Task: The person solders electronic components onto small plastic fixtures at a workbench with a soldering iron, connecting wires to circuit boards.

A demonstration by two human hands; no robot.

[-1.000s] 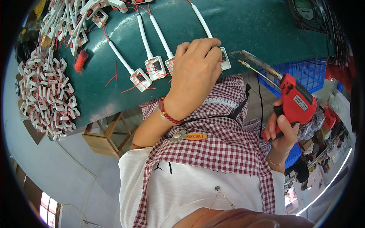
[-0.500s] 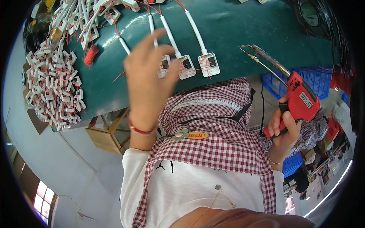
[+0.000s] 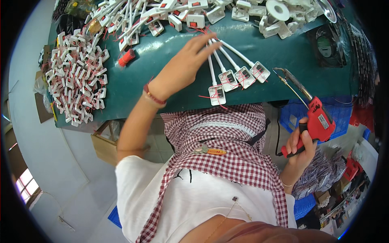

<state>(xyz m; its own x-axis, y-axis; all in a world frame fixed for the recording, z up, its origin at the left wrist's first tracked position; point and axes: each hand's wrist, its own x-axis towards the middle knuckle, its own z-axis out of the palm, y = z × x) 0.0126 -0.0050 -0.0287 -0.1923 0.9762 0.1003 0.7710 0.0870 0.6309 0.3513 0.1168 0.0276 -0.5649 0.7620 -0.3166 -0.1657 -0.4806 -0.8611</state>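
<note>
An open lane of surface lies between the heaped switches and the left hand (a red wire bundle sits toward its far end). Rightward, the soldering gun juts in just beside four fanned switches.

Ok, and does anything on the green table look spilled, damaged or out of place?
Nothing clearly stands out: I see no spill or breakage. The four open switch housings lie fanned beside the left hand, their red wires loose. The small white housings at left are heaped too densely to check individually.
</note>
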